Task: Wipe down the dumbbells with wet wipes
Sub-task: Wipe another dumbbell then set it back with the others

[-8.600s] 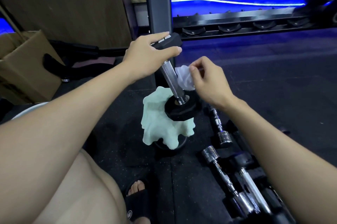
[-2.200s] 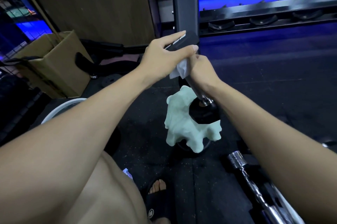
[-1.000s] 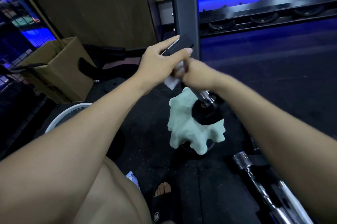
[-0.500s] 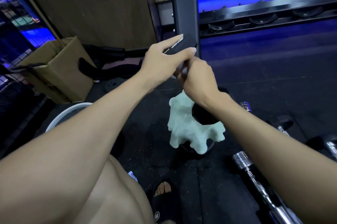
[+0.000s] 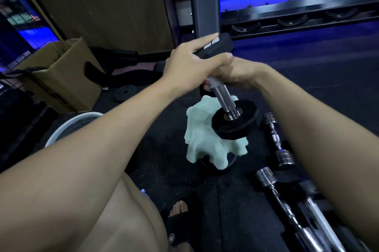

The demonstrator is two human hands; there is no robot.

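Dumbbell (image 5: pixel 225 98): stands tilted, knurled chrome handle, flat black rubber plates; lower plate rests on a pale green crumpled cloth (image 5: pixel 202 141).
Left hand (image 5: pixel 190 67): your fingers curl over the top plate, gripping it.
Right hand (image 5: pixel 235 73): clenched round the upper handle (the wipe barely shows beneath it).
Floor (image 5: pixel 317 71): dark speckled rubber; more chrome dumbbells (image 5: pixel 276 141) lie on your right.
Cardboard box (image 5: pixel 61 75): far left, open.

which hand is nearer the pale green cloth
Right. The right hand wraps the dumbbell's handle just above the pale green cloth; the left hand holds the top end, higher up.
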